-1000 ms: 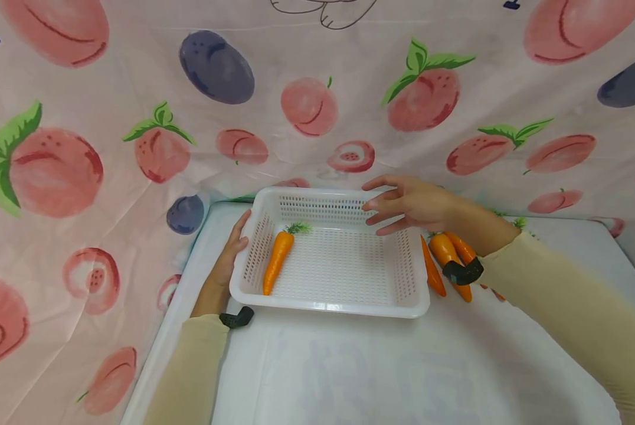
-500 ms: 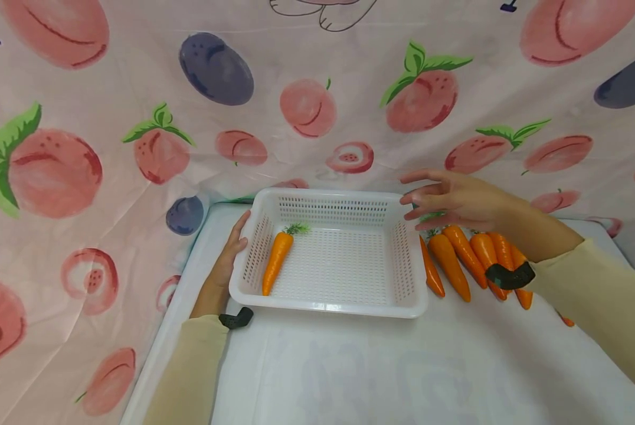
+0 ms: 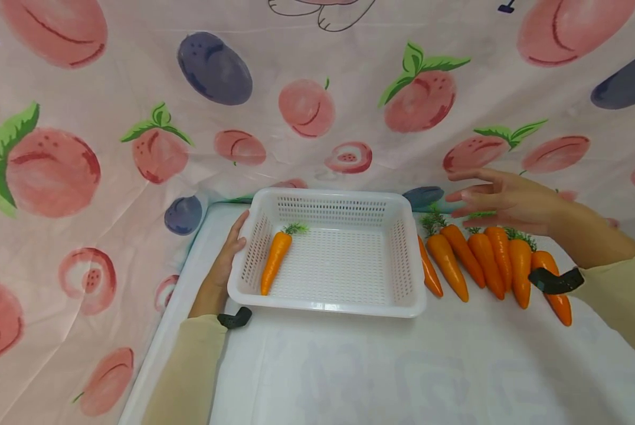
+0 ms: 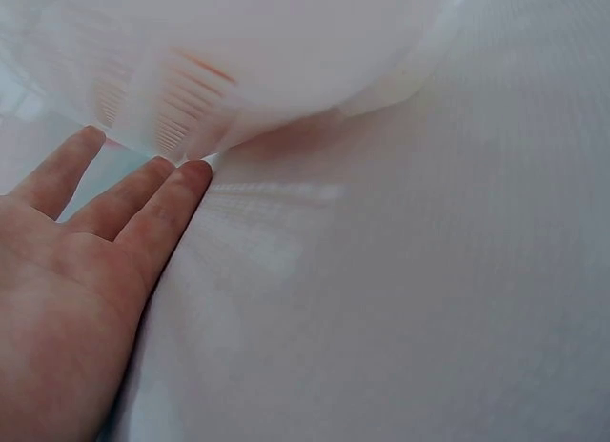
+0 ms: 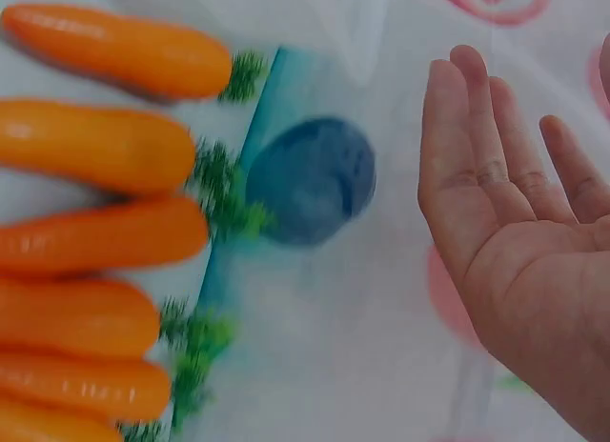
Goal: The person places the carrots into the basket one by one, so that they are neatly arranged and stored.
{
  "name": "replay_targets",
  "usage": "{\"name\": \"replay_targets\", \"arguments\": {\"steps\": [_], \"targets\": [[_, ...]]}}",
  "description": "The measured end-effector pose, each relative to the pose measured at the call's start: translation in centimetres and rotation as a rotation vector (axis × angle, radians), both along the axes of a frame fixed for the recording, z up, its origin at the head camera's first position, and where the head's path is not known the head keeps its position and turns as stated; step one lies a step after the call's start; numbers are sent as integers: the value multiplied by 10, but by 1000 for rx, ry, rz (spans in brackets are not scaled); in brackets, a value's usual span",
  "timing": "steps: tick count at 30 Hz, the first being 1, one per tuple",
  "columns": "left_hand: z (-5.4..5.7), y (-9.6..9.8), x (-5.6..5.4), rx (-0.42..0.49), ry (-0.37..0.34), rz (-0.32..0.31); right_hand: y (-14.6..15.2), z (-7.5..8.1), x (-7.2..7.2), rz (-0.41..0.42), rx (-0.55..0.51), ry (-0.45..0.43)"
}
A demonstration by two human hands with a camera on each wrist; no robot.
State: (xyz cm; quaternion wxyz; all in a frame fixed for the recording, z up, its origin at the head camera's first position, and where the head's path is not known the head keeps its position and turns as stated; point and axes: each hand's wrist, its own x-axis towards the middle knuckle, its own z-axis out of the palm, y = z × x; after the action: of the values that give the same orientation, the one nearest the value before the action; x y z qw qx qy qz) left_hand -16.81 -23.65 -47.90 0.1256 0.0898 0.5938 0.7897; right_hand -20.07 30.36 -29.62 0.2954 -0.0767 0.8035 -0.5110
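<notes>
A white plastic basket (image 3: 328, 311) stands on the table, holding one orange carrot (image 3: 277, 261) with a green top along its left side. My left hand (image 3: 222, 268) rests against the basket's left outer wall. In the left wrist view its fingers (image 4: 157, 218) are extended and their tips meet the wall. My right hand (image 3: 514, 200) hovers above the leafy ends of several carrots (image 3: 486, 262) lying side by side, right of the basket. Nothing is in that hand; the right wrist view shows its fingers (image 5: 488, 147) stretched out, beside the carrot tops (image 5: 221, 185).
A white cloth (image 3: 339, 372) covers the table. Behind and to the left hangs a pink curtain (image 3: 275, 53) printed with fruit, meeting the table's back edge just behind the basket and carrots. The nearest loose carrot (image 3: 431, 274) lies against the basket's right side.
My right hand has moved right, from over the basket's right rim to above the carrot row, uncovering more carrots. The left hand and basket have stayed in place.
</notes>
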Motion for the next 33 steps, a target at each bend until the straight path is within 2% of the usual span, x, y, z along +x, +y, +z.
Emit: {"name": "replay_targets", "arguments": {"steps": [9,16,20,33], "targets": [[2,1,0,7,10,-2,62,-12,2,4,58,37],[4,1,2,-2,7,-5,103,-30,10,-97,171,53],[3,1,2,-4,0,1,124,-43,16,-160,231,40],[2,2,1,-4,-2,5,190,-74,32,-252,270,-80]]}}
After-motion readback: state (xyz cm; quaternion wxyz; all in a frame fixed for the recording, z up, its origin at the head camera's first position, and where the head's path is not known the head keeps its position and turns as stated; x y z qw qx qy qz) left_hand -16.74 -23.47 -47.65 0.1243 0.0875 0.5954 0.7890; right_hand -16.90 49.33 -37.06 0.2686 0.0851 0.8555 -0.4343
